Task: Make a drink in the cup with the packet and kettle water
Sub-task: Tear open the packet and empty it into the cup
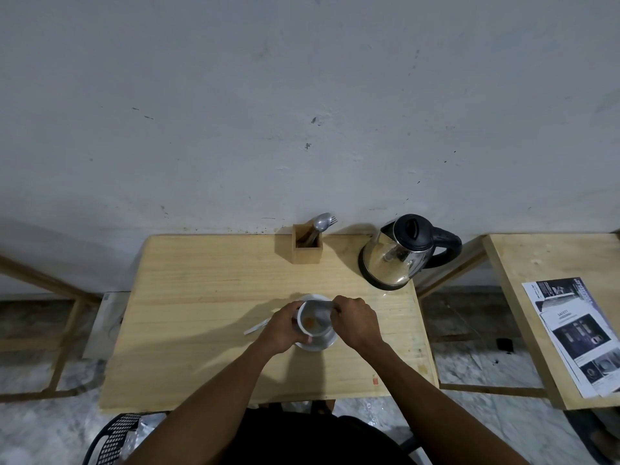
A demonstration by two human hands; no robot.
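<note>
Cup (313,322) on a saucer (317,345) near the front middle of the table (201,280), with a small heap of brown powder visible at the bottom. Left hand (285,328) wrapped around the cup's left side, fingers curled closed on it. Right hand (355,322) closed at the cup's right rim, pinching something thin and pale across the mouth; probably the packet, though too small to tell for sure. A white strip (256,327) lying flat on the table just left of the left hand, possibly a torn piece or a spoon.

Kettle (401,253) standing well apart at the back right, lid shut, handle turned right. Wooden holder (307,245) with a spoon (320,223) at the back middle.

Risks from here, as a judgement: powder spilling onto the saucer if tipped off-centre; cup sliding on the saucer once the left hand lets go; hot water splashing over the steadying fingers or overfilling during the pour; long reach to the kettle knocking the holder.
</note>
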